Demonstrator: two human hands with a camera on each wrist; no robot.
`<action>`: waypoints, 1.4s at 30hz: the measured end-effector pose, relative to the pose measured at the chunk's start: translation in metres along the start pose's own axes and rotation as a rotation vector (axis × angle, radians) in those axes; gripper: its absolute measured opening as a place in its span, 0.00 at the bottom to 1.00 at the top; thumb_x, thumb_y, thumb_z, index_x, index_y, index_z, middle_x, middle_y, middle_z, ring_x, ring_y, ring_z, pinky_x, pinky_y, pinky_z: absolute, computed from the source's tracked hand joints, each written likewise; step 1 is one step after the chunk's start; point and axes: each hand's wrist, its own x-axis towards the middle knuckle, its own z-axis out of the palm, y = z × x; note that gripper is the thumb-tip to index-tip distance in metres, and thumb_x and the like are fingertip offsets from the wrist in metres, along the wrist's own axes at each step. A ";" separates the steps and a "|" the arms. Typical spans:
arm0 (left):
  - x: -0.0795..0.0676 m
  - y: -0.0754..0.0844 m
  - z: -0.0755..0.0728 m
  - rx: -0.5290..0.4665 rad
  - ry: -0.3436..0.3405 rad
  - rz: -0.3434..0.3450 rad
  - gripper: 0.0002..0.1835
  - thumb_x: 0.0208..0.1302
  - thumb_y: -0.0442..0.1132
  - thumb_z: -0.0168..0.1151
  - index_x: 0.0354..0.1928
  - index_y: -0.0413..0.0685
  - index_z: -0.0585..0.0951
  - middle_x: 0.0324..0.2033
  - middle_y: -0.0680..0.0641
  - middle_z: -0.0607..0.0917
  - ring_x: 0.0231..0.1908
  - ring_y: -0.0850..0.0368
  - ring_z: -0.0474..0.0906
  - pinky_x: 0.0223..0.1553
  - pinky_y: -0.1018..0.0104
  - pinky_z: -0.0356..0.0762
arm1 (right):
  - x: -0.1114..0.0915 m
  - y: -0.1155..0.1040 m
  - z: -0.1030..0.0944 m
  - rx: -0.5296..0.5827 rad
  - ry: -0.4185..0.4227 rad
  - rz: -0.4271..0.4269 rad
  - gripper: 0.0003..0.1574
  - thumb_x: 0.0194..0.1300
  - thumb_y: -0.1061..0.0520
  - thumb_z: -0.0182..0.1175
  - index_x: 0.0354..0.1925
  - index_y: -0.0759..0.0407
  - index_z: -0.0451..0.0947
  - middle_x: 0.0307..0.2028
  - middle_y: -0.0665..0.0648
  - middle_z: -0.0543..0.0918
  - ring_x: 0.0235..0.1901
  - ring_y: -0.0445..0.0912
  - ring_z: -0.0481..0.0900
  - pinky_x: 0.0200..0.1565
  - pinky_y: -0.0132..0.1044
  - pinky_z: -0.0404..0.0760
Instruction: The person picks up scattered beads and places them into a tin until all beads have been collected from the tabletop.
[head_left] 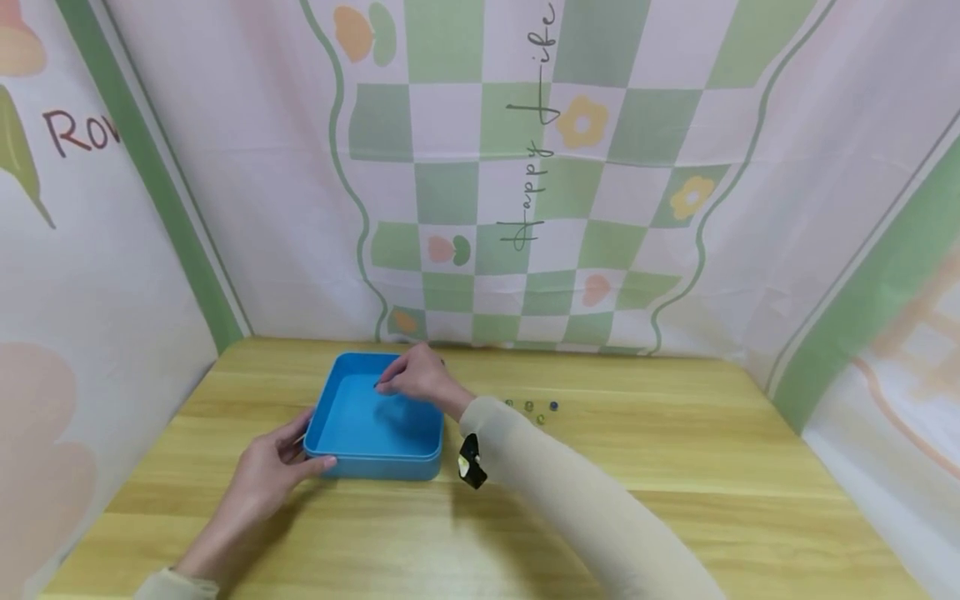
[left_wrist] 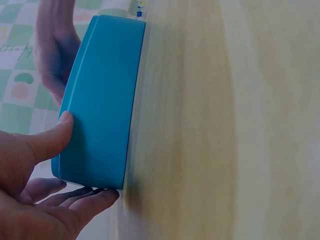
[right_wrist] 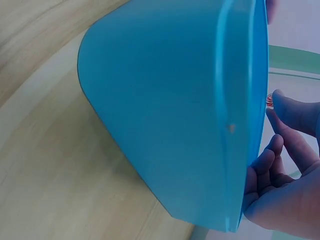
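A blue square box [head_left: 372, 467] with no lid sits on the wooden table, left of the middle. My left hand [head_left: 266, 475] grips its near left corner, thumb against the near wall and fingers along the left side. Over the box's right part is my right hand [head_left: 422, 375]. Between its thumb and index finger it pinches a small round marble [right_wrist: 270, 101] with red and white stripes, as the right wrist view shows. The other fingers of that hand are curled close to the rim.
Several small glass marbles lie on the table right of the box, among them a dark blue marble [head_left: 553, 407] and a greenish marble [head_left: 541, 419]. A patterned cloth [head_left: 510, 275] hangs behind the table [head_left: 675, 467], with cloth at both sides too.
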 end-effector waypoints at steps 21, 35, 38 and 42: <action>0.002 -0.004 0.000 0.010 -0.001 -0.006 0.47 0.67 0.43 0.76 0.81 0.37 0.61 0.75 0.28 0.63 0.69 0.31 0.70 0.61 0.51 0.79 | 0.009 -0.003 0.020 -0.017 0.015 0.010 0.04 0.64 0.56 0.77 0.36 0.55 0.94 0.33 0.48 0.91 0.41 0.42 0.84 0.41 0.32 0.84; 0.002 -0.002 0.001 -0.016 0.007 0.013 0.46 0.66 0.40 0.77 0.80 0.36 0.62 0.75 0.28 0.65 0.68 0.32 0.72 0.61 0.53 0.80 | 0.011 0.001 0.027 0.001 0.039 0.069 0.06 0.66 0.55 0.76 0.38 0.56 0.94 0.41 0.51 0.91 0.45 0.46 0.84 0.45 0.38 0.86; 0.002 -0.002 0.000 -0.019 0.009 0.016 0.46 0.66 0.40 0.77 0.80 0.36 0.62 0.75 0.28 0.65 0.68 0.32 0.72 0.61 0.53 0.80 | 0.013 0.002 0.029 0.004 0.046 0.078 0.06 0.65 0.55 0.77 0.38 0.56 0.94 0.41 0.52 0.91 0.47 0.46 0.84 0.47 0.40 0.87; 0.002 -0.001 0.000 -0.025 0.007 0.013 0.46 0.67 0.39 0.76 0.80 0.36 0.62 0.75 0.28 0.64 0.68 0.32 0.71 0.61 0.53 0.80 | 0.015 0.002 0.031 0.002 0.047 0.080 0.06 0.65 0.55 0.77 0.39 0.57 0.94 0.42 0.53 0.91 0.48 0.48 0.84 0.48 0.41 0.87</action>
